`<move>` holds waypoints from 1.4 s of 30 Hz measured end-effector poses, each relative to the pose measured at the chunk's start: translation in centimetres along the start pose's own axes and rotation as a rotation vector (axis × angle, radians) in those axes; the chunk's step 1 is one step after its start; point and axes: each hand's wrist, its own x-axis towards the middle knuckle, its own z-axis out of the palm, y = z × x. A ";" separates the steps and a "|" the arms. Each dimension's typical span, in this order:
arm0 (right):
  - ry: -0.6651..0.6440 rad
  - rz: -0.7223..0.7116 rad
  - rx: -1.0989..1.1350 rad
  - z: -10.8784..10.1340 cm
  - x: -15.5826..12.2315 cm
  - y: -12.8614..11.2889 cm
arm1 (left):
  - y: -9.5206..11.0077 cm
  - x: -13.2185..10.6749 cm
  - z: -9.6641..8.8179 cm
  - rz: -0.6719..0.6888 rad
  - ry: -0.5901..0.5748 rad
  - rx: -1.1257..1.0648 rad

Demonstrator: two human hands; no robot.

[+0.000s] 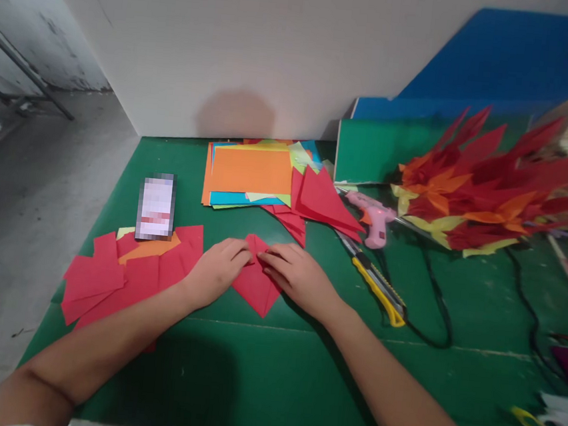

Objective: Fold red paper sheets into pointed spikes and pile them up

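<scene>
A sheet of red paper (258, 291) lies on the green table with a crease down it and its upper edges folded inward. My left hand (218, 267) is closed on the upper left fold, its fingertips pressed on the paper. On the other side, my right hand (303, 275) grips the upper right fold with its fingers together. The two sets of fingertips almost meet near the top corner. Loose red paper pieces (142, 273) spread under and beside my left forearm. A phone (156, 207) rests at their upper edge, its screen blurred.
Behind my hands lie a stack of coloured paper (252, 170) and cut red triangles (323, 200). To the right are a pink glue gun (371, 215) with a black cord, a yellow utility knife (377, 289) and a flame-like paper decoration (487, 192). A white board (229, 47) stands behind.
</scene>
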 end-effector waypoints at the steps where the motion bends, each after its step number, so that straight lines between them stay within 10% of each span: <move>1: -0.002 -0.002 0.005 0.0 0.0 0.0 | -0.1 0.0 0.0 0.015 -0.003 0.011; 12: 0.004 -0.015 0.036 -0.2 0.0 0.2 | -0.3 0.4 -0.4 0.230 0.042 0.068; 42: 0.046 -0.036 0.032 -0.2 -0.1 0.2 | -1.0 -0.2 -0.1 0.301 0.045 0.025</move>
